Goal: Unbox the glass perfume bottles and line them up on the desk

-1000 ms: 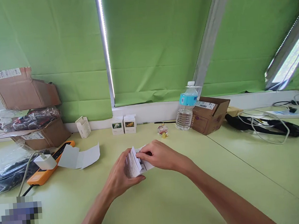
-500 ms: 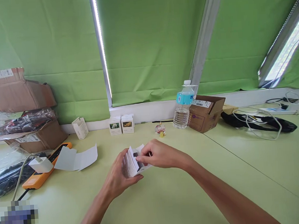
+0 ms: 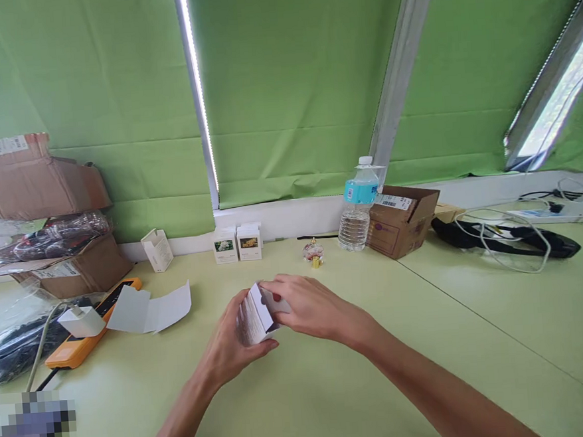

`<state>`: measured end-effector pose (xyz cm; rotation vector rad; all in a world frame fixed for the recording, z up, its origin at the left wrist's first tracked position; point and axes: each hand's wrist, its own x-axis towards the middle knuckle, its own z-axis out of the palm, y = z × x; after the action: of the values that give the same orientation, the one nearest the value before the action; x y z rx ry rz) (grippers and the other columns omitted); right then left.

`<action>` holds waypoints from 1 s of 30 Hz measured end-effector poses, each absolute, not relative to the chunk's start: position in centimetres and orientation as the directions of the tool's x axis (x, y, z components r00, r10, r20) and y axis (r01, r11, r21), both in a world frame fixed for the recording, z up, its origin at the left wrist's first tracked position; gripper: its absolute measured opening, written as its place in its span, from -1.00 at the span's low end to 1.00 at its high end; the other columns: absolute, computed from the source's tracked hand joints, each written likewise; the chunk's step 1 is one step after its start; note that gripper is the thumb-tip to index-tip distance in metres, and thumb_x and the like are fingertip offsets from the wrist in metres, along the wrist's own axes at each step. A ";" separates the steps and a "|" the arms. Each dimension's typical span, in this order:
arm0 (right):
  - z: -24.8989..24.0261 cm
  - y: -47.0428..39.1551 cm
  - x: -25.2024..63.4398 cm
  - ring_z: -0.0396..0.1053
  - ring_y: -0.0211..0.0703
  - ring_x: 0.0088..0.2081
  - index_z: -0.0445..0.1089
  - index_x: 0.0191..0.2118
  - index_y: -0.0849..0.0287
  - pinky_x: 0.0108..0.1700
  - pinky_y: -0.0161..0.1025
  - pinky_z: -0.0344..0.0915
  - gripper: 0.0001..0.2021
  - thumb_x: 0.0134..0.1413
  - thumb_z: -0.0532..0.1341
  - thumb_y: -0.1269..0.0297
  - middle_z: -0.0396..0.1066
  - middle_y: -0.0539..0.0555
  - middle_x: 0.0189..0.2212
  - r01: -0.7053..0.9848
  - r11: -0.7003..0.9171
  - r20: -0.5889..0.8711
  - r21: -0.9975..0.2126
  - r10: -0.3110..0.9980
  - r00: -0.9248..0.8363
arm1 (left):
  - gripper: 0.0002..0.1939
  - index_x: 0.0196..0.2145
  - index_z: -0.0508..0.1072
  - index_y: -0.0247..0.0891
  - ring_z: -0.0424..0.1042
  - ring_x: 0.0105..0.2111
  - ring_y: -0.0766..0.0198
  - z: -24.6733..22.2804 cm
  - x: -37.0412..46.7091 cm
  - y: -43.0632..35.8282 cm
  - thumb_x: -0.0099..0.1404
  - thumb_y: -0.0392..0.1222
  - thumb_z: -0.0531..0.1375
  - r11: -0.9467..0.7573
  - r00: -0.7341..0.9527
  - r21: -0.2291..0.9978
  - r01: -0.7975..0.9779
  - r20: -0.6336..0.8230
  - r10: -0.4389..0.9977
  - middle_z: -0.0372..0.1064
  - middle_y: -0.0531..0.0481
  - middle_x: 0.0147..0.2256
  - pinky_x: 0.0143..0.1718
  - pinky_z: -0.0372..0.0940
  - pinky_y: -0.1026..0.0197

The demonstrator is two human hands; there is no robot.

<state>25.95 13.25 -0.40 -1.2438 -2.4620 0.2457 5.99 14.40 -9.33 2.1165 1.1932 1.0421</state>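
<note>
One white box (image 3: 256, 316) lies in the left hand (image 3: 231, 346).

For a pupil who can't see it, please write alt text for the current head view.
A person's left hand grips a small white box at a pale green table while the right hand is at its opened end. Behind stand two white items with flower pictures, a clear blue-labelled bottle and a brown cardboard box.

Green blinds (image 3: 292, 78) cover most of the windows (image 3: 549, 120) behind a pale yellow-green table (image 3: 334, 395). Daylight shows through a slit (image 3: 196, 72) between blinds and at far right. A grey frame (image 3: 403, 57) slants down to a white ledge (image 3: 296, 219).
</note>
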 end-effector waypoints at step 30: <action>-4.9 16.0 25.2 0.25 -0.31 -0.43 0.30 -0.55 0.20 -0.42 -0.38 0.07 -0.92 -0.18 0.21 0.49 0.33 -0.03 -0.43 0.587 0.689 0.278 -0.426 0.717 -0.639 | -0.19 0.15 0.10 -0.10 0.32 0.04 0.06 -9.6 6.9 13.8 0.00 -0.12 0.37 -0.550 0.369 0.668 0.502 0.410 0.834 0.26 -0.08 0.10 0.01 0.27 0.04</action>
<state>25.15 15.99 -4.85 -1.0113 -2.4732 0.4150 6.89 13.79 -9.55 2.2015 1.1576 1.0336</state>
